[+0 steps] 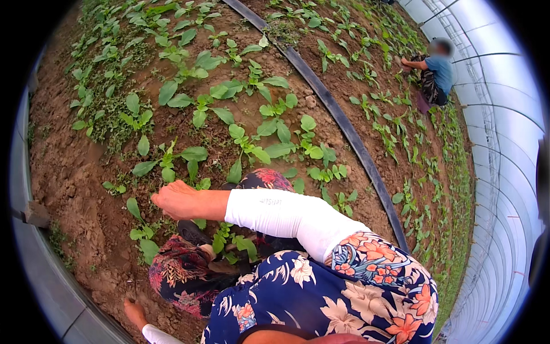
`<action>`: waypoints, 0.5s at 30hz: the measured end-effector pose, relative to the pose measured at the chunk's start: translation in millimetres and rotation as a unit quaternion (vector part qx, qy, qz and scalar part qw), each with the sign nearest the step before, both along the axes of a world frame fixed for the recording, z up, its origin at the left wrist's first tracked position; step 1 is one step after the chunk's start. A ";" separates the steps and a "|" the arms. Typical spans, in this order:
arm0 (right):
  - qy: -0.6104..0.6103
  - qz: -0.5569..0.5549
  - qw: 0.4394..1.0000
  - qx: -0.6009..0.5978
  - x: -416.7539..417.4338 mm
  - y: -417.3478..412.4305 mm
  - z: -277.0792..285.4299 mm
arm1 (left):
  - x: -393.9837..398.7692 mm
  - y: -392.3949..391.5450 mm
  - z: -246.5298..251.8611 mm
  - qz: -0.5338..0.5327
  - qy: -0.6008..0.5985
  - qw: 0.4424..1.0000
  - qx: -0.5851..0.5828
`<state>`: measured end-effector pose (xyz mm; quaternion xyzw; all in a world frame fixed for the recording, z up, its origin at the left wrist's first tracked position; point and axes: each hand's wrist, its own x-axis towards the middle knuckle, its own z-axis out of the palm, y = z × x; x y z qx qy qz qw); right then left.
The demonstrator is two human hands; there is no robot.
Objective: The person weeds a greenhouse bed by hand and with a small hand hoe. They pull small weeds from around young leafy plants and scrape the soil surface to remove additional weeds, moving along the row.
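Note:
My right hand (178, 200), at the end of a white-sleeved arm reaching across my knees, is curled low over small weeds and leafy seedlings (167, 161). Its fingertips face away or down, so whether it grips anything cannot be told. My left hand (135, 312) is at the lower left, close to the bare brown soil (103, 266), beside my patterned trouser leg; a thin dark thing seems to rise from its fingers, too small to name. Between my feet grow more leafy seedlings (234, 243).
A flat black irrigation hose (339, 112) crosses the bed. Dense small weeds (120, 159) grow among the seedlings. A block (38, 214) stands by the plastic-covered edge at left. Another person (440, 75) crouches at upper right near the greenhouse's plastic wall (498, 129).

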<state>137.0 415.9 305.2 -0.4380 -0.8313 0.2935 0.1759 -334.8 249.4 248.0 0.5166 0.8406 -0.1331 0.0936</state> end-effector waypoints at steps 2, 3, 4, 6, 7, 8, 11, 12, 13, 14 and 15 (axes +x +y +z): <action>0.011 0.002 1.000 0.002 -2.0 0.8 -5.3 | 5.9 -3.9 0.6 -0.015 -0.011 1.000 -0.022; 0.023 -0.002 1.000 -0.002 -3.0 -2.8 -13.2 | 10.1 -0.5 3.4 -0.023 -0.012 0.999 -0.030; 0.020 -0.003 1.000 0.019 -2.6 1.9 -13.2 | 10.8 2.9 7.2 -0.019 -0.014 1.000 -0.016; 0.025 -0.006 0.999 0.019 -0.8 -3.7 -12.2 | 11.4 0.0 9.6 -0.017 0.004 1.000 -0.023; 0.023 -0.006 0.999 0.027 1.4 -3.9 -11.7 | 17.0 3.1 9.9 -0.015 0.009 1.000 -0.019; 0.010 -0.004 1.000 -0.002 4.1 -4.2 -12.5 | 25.2 4.7 10.5 0.011 0.004 1.000 -0.012; -0.014 0.016 1.000 -0.020 -2.6 0.0 -10.8 | 15.5 2.1 10.8 0.015 0.004 1.000 -0.014; -0.009 0.016 1.000 -0.015 -2.3 -0.9 -10.9 | 23.3 3.4 12.0 0.006 0.007 1.000 -0.005; -0.004 0.015 1.000 -0.011 -2.3 -1.4 -10.8 | 21.3 2.8 10.9 0.008 0.009 1.000 -0.004; 0.001 0.015 1.000 -0.006 -3.5 -1.0 -10.7 | 17.2 3.2 9.3 0.010 0.011 1.000 -0.004; 0.000 0.013 1.000 -0.003 -3.1 -1.8 -11.4 | 17.3 3.5 8.3 0.010 0.011 1.000 -0.005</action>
